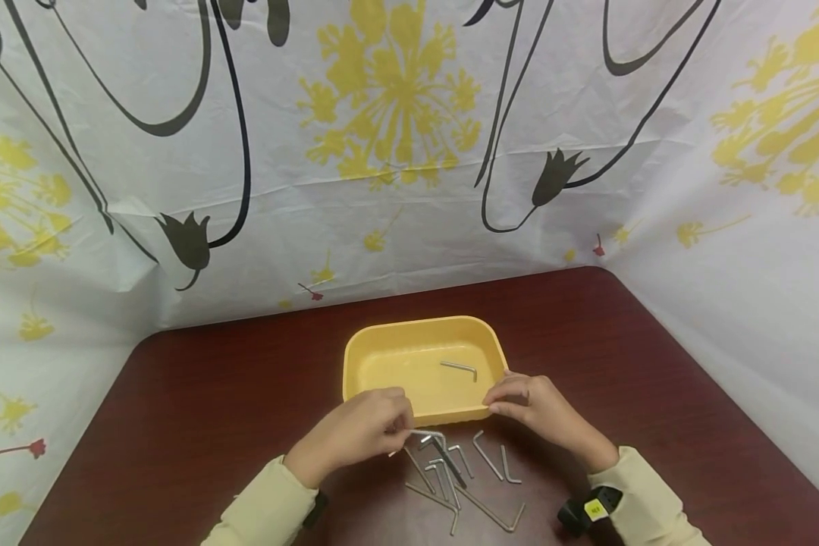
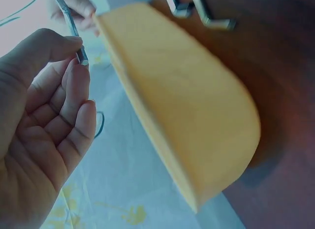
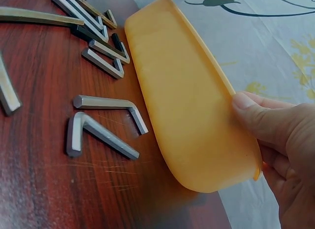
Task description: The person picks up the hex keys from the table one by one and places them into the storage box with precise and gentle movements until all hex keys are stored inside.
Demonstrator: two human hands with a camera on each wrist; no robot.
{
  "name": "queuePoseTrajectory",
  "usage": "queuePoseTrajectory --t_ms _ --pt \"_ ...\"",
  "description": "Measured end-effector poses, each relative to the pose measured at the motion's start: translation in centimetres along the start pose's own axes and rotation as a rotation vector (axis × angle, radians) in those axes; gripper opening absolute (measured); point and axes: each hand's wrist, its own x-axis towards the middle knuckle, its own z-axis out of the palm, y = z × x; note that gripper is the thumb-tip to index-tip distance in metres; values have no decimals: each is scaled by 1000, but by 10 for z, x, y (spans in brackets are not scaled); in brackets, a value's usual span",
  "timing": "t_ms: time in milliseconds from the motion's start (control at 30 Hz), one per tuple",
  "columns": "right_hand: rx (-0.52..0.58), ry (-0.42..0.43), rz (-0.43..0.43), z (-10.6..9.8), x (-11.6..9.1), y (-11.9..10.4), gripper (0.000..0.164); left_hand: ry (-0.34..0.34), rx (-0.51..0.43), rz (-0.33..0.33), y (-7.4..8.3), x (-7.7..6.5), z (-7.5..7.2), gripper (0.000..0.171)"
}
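Observation:
Between thumb and index finger, my left hand (image 1: 358, 428) pinches a silver hex key (image 2: 72, 28) by one end. It is held over the near edge of a yellow plastic tray (image 1: 389, 379). My right hand (image 1: 546, 413) grips the tray's rim at the near right corner, thumb on the outer wall in the right wrist view. One small hex key (image 1: 459, 367) lies inside the tray. In front of it, a loose pile of several hex keys (image 1: 444, 470) of different sizes, silver and one dark, spreads over the table.
The tray stands on a dark reddish-brown table (image 1: 246, 379). A white sheet (image 1: 280, 152) with yellow flowers and dark tulips hangs behind and beside it. A black band with a yellow label (image 1: 595, 508) is on the right wrist.

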Motion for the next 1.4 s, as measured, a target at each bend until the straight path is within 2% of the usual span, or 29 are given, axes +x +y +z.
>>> queuePoseTrajectory --t_ms 100,267,500,633,833,967,1233,1400 --pt "-8 3 -8 -1 0 -2 9 14 -18 10 -5 7 -5 11" --pt "-18 -6 -18 -2 -1 -2 8 -4 -17 3 -12 20 -10 10" --pt "-36 -14 -26 0 -1 2 8 -37 -55 -67 -21 33 -13 9" --pt "-32 -21 -19 1 0 1 7 -48 -69 -84 -28 39 -13 5" --pt "-22 -24 8 1 -1 -2 6 -58 -141 -114 -40 51 -15 7" --pt "-13 -25 11 0 -1 -2 6 -74 -159 -105 -48 60 -18 6" --pt "-10 -13 -27 0 -1 0 8 -113 -128 -122 -65 82 -21 7" --pt "-8 5 -82 1 -2 4 6 -127 -128 -147 -72 94 -19 9"
